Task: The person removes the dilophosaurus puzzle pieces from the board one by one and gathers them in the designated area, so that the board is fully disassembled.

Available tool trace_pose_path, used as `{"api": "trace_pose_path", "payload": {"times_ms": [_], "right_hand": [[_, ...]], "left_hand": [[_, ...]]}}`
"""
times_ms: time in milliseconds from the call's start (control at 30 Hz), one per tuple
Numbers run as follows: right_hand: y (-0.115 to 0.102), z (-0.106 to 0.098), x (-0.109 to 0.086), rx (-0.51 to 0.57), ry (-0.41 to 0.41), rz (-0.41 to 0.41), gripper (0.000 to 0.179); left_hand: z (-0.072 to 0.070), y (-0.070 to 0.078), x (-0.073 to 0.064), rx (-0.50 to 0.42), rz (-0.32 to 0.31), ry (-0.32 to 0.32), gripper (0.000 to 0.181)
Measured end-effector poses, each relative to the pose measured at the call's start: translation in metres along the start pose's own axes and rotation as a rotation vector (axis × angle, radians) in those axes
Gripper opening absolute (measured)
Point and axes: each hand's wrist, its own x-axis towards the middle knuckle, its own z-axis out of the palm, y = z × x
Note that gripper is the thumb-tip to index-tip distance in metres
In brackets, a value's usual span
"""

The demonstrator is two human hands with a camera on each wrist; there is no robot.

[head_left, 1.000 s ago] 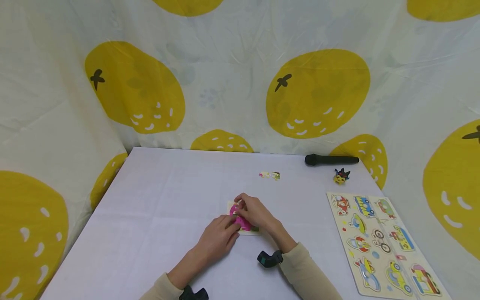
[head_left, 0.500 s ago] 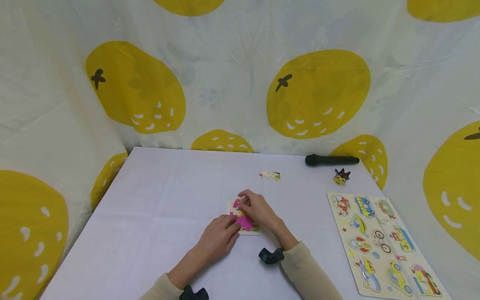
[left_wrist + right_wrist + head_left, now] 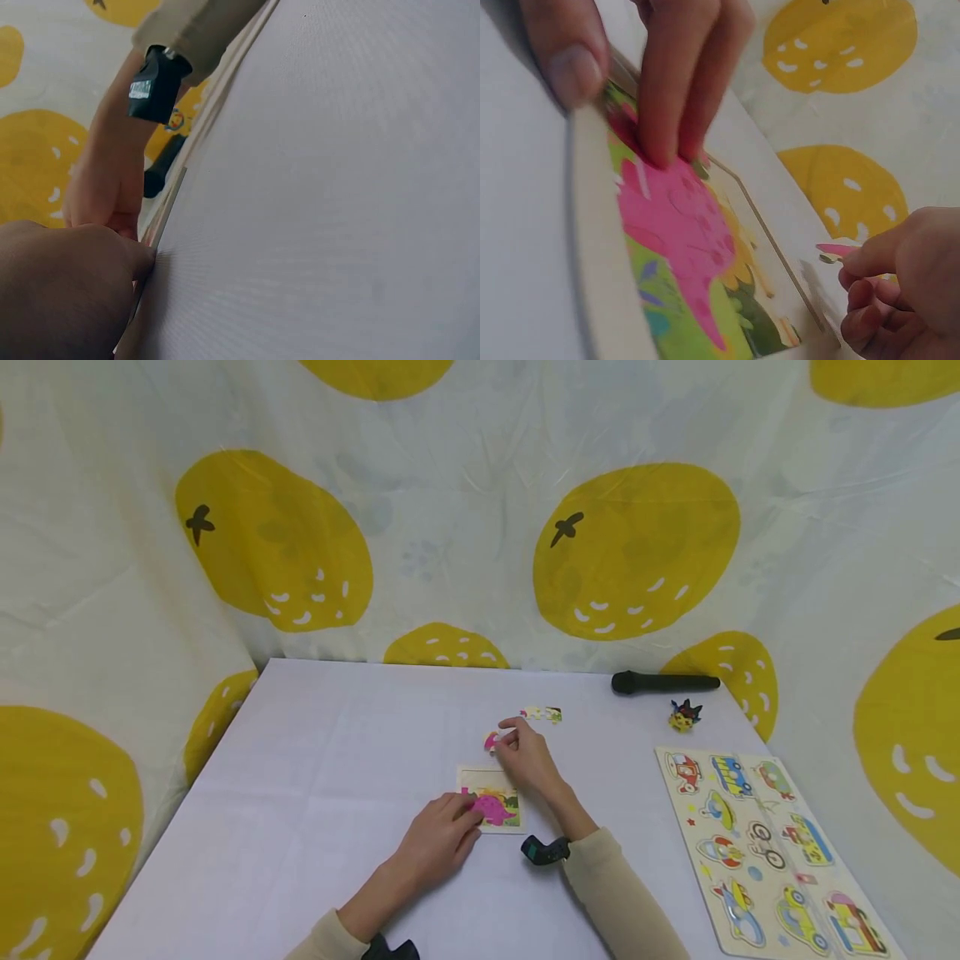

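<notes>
A small framed jigsaw puzzle (image 3: 491, 772) with a pink dinosaur picture lies on the table; bare backing shows along its far part. My left hand (image 3: 441, 831) holds the puzzle at its left side, thumb by the frame's edge and fingertips on the dinosaur in the right wrist view. Beyond the far rim, my right hand (image 3: 531, 762) pinches a puzzle piece (image 3: 491, 742) with pink on it, raised off the table. That piece (image 3: 837, 250) shows edge-on in the right wrist view. Past the right hand lie a few loose puzzle pieces (image 3: 542, 714).
A wooden peg board with vehicle pictures (image 3: 757, 852) lies along the table's right side. Behind it are a small yellow-and-black figurine (image 3: 684, 716) and a black microphone (image 3: 666, 683). A curtain printed with yellow fruit (image 3: 637, 552) hangs behind the table.
My right hand has lifted away from the puzzle toward its far side, taking the pink piece with it and uncovering backing. The left hand stays at the puzzle's left side.
</notes>
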Motion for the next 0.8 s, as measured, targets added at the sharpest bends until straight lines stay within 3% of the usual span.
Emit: {"api": "trace_pose_path", "payload": {"times_ms": [500, 800], "right_hand": [[0.011, -0.007, 0.032, -0.024, 0.163, 0.037, 0.032], [0.013, -0.002, 0.044, -0.074, 0.159, 0.065, 0.032]], "left_hand": [[0.001, 0.0, 0.0, -0.013, 0.014, 0.03, 0.027], [0.002, 0.0, -0.001, -0.03, 0.009, 0.017, 0.026]]}}
